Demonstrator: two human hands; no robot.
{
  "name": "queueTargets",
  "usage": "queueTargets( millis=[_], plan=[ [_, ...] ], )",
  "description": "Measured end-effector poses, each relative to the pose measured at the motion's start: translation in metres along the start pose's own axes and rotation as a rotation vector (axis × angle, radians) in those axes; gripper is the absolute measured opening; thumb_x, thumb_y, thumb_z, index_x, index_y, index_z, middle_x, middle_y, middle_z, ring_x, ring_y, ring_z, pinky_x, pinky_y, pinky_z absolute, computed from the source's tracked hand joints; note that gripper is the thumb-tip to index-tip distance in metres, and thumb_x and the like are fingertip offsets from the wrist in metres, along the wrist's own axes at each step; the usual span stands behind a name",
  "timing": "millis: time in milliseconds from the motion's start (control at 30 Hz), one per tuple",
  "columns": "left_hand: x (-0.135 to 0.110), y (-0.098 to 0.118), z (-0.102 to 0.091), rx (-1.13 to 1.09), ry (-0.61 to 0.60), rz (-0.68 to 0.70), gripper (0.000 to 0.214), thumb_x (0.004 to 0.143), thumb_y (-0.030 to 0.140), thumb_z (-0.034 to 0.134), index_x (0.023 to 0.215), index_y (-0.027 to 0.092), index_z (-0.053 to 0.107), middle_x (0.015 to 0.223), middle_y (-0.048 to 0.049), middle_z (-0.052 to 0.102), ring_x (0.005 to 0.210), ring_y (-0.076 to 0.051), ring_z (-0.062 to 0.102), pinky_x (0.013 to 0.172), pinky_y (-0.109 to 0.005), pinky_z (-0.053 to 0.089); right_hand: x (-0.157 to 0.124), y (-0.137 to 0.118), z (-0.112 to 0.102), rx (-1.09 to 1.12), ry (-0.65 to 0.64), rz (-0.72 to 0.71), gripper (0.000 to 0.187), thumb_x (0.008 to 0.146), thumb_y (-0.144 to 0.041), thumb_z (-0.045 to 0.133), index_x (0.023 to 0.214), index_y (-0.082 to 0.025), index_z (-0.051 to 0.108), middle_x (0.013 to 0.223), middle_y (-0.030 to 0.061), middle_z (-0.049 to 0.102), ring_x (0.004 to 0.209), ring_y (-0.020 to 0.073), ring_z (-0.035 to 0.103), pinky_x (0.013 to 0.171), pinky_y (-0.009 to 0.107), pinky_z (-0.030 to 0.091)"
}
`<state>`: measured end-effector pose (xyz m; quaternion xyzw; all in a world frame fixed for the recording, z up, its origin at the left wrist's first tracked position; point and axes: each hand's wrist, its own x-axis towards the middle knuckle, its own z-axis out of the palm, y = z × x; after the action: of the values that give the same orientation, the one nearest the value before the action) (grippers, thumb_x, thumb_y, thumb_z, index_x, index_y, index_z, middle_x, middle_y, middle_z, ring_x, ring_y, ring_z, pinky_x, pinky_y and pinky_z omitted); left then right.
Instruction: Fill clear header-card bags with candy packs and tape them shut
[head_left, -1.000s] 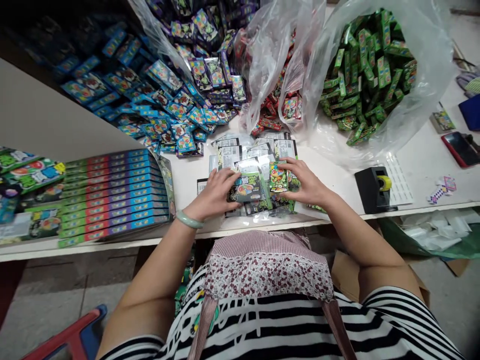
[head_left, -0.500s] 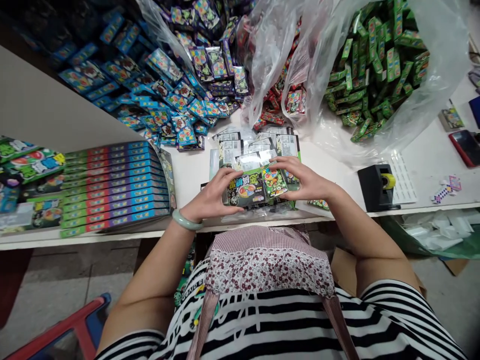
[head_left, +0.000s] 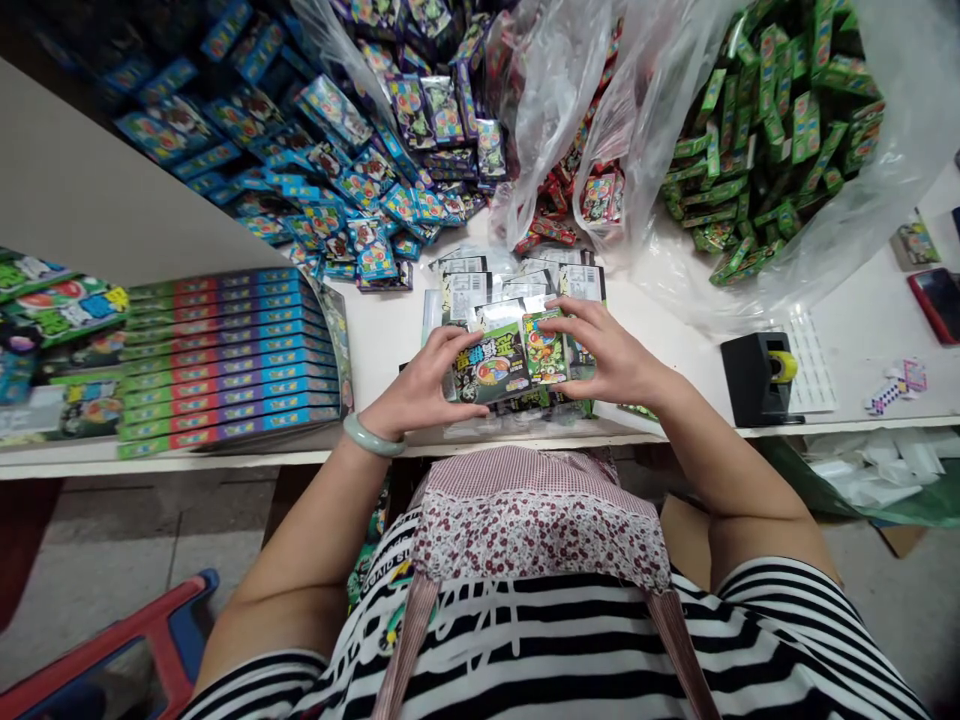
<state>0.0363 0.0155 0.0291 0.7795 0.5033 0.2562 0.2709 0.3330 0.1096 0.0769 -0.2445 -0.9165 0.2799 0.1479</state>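
Note:
My left hand [head_left: 427, 388], with a pale green bangle on its wrist, grips the left end of a black package [head_left: 489, 368] printed with colourful lettering. My right hand [head_left: 616, 352] holds a small green printed box [head_left: 544, 350] between thumb and fingers, against the right end of the black package. Whether the box is inside a clear wrapper or lies on top, I cannot tell. Under and behind both are several flat clear-and-black packages [head_left: 465, 285] with white labels.
Stacked rows of coloured boxes [head_left: 232, 360] stand at left. Behind lie heaps of blue boxes [head_left: 367, 245], purple boxes [head_left: 442, 105], and red boxes [head_left: 600, 195] and green boxes [head_left: 806, 125] in clear bags. A black tape dispenser [head_left: 750, 380] and a phone [head_left: 936, 303] are at right.
The small green box has turned more upright in my right hand. The black package tilts slightly more, its right end higher. The camera view has shifted a little.

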Motion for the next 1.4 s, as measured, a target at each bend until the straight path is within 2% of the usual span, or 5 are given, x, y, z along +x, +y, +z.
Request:
queueTargets(
  millis=[433, 667, 833, 1167, 1400],
  plan=[
    [-0.009, 0.002, 0.01, 0.097, 0.094, 0.007, 0.091, 0.074, 0.055, 0.078, 0.149, 0.023, 0.038, 0.132, -0.014, 0.046, 0.126, -0.034, 0.051, 0.11, -0.053, 0.045, 0.001, 0.004, 0.035, -0.013, -0.043, 0.026, 0.093, 0.082, -0.05, 0.074, 0.157, -0.032, 0.021, 0.164, 0.0105, 0.027, 0.154, 0.0338, 0.017, 0.123, 0.06, 0.027],
    [-0.01, -0.006, 0.011, 0.109, 0.165, -0.047, 0.089, 0.073, 0.056, 0.077, 0.147, 0.023, 0.041, 0.129, -0.0123, 0.048, 0.122, -0.032, 0.052, 0.108, -0.051, 0.047, 0.006, -0.011, 0.053, -0.068, 0.027, 0.108, 0.041, 0.084, -0.051, 0.071, 0.119, -0.029, 0.067, 0.163, 0.0069, 0.028, 0.153, 0.037, 0.019, 0.119, 0.065, 0.03],
    [-0.015, -0.019, 0.005, 0.132, 0.254, -0.08, 0.087, 0.074, 0.056, 0.077, 0.148, 0.026, 0.041, 0.125, -0.0099, 0.047, 0.121, -0.03, 0.052, 0.108, -0.049, 0.048, 0.056, 0.046, 0.034, 0.143, 0.193, 0.313, 0.033, 0.102, -0.036, 0.044, 0.116, -0.019, 0.068, 0.124, 0.0103, 0.069, 0.116, 0.022, 0.064, 0.105, 0.044, 0.05],
    [-0.023, -0.016, 0.001, 0.14, 0.278, -0.1, 0.085, 0.078, 0.052, 0.075, 0.15, 0.03, 0.036, 0.126, -0.0098, 0.048, 0.121, -0.031, 0.054, 0.106, -0.05, 0.051, 0.151, 0.123, 0.001, -0.372, 0.142, 0.615, 0.03, 0.094, -0.012, 0.045, 0.114, -0.01, 0.067, 0.118, 0.022, 0.071, 0.114, 0.0316, 0.064, 0.097, 0.045, 0.048],
    [-0.026, -0.027, -0.006, 0.157, 0.348, -0.086, 0.087, 0.077, 0.054, 0.075, 0.151, 0.03, 0.036, 0.125, -0.0114, 0.049, 0.119, -0.033, 0.055, 0.104, -0.054, 0.051, 0.095, 0.103, 0.0, 0.539, 0.434, 0.653, 0.019, 0.083, -0.032, 0.066, 0.092, -0.016, 0.068, 0.081, 0.0014, 0.071, 0.068, 0.0129, 0.061, 0.067, 0.026, 0.049]
  ],
)
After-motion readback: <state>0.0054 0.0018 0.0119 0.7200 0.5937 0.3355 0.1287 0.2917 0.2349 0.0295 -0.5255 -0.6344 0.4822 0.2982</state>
